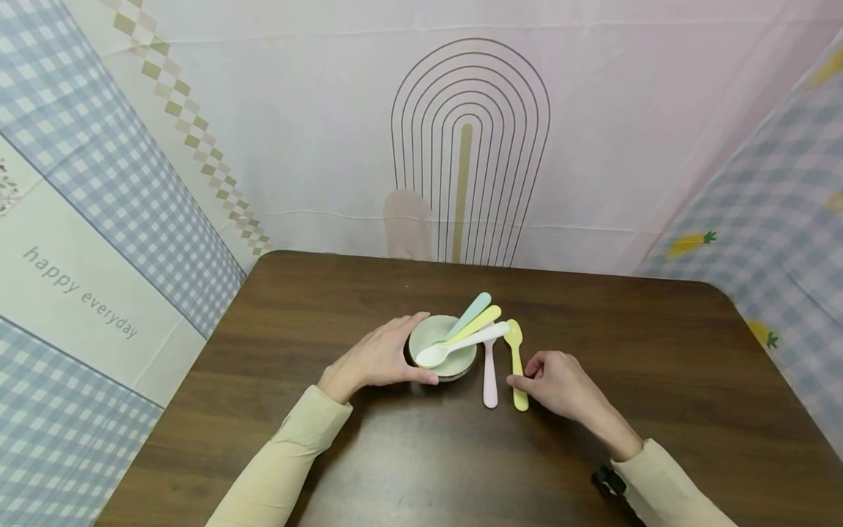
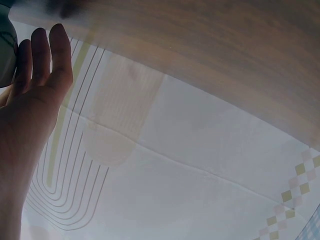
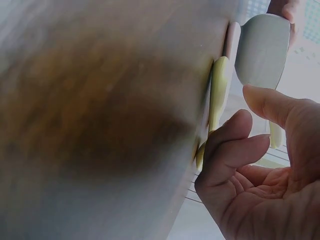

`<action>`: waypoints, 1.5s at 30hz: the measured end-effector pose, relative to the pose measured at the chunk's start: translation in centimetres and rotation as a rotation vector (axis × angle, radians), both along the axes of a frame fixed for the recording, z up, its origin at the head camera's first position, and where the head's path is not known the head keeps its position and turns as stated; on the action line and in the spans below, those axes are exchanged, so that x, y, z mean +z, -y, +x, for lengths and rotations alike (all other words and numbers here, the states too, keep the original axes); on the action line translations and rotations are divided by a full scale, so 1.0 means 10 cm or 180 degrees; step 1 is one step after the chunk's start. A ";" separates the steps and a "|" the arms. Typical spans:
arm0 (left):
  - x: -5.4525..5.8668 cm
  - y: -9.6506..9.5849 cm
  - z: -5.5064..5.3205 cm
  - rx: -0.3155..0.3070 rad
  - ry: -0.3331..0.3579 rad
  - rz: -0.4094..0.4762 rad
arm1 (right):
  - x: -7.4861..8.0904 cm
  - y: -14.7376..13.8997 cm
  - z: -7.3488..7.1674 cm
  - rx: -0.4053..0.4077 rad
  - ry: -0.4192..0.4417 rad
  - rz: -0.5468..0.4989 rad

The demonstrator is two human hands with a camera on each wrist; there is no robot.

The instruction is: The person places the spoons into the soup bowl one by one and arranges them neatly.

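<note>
A person in pale sleeves (image 1: 270,468) is working with both hands at a dark wooden surface (image 1: 316,293); the left hand (image 1: 372,359) is holding the bowl (image 1: 465,359) from its left side, its grip spread wide, with fingers lying along the far wall and the thumb along the near rim; the bowl is resting near the middle of the surface; inside it a white spoon (image 1: 473,339) is lying across a green handle (image 1: 473,313) and a yellow handle (image 1: 484,319), all three leaning out toward the right.

Just right of the bowl, a pink handle (image 1: 490,380) is lying on the surface, pointing near; beside it, a yellow spoon (image 1: 516,359) is lying with its head to the far side; the right hand (image 1: 560,380) is hovering over the yellow spoon's near end, its grip loosely parted, thumb and forefinger standing apart with nothing pinched between them; whether a fingertip is touching the spoon, one cannot tell.
</note>
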State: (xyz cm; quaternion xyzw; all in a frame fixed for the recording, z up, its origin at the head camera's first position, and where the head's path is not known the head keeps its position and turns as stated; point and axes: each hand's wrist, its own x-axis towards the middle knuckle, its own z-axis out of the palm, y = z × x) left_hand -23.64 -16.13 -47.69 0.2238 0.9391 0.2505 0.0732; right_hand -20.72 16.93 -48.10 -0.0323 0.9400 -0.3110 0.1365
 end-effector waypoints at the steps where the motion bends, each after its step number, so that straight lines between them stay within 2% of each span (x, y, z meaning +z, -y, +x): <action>1: 0.00 0.00 0.00 0.0004 -0.0006 -0.0005 | 0.00 0.00 0.00 0.0001 -0.0007 0.0000; 7: 0.01 0.00 0.02 0.0010 -0.0012 -0.0009 | -0.01 0.01 0.00 0.0035 -0.0010 0.0023; 25: 0.00 0.00 0.00 -0.0031 -0.0017 0.0004 | -0.03 0.03 -0.01 0.0062 0.0240 0.0051; 45: 0.00 0.00 -0.02 -0.0052 -0.0003 0.0008 | -0.07 0.02 -0.05 0.0050 0.0293 0.0063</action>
